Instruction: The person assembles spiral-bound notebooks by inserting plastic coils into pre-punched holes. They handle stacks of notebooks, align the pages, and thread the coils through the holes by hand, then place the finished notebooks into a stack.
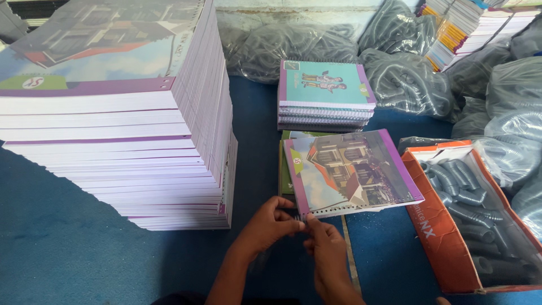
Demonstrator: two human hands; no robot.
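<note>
Your left hand [270, 225] and right hand [322, 244] meet at the near-left corner of the purple-edged notebook with the glossy house-picture cover [350, 172]. Both are pinched narrow, fingertips together on a small dark piece at the punched edge; it looks like the end of a black plastic spiral coil [294, 215], but it's too small to be sure.

The notebook sits tilted on the blue felt-like table top [68, 248], resting partly on a green-covered book [285, 169] beneath it. Its row of punch holes faces you.

Handling, as I judge it:
- The notebook is light and flexes as a block. The laminated cover is slick, so grip the paper edge, not the face.
- The perforated strip is the weak spot; it tears if you lever on it.
- The coil is springy and thin, so hold it close to the tip or it wanders.

Around you:
- On the left stands a tall stack of unbound white-page book blocks with purple covers [141, 141], with square edges, dense and heavy.
- Behind the notebook is a short stack of teal-covered spiral-bound notebooks [326, 96].
- On the right, an orange cardboard box [437, 226] holds grey-black coils under clear film [468, 197].
- At the back are clear plastic bags of more coils [406, 73], soft and crinkly.
</note>
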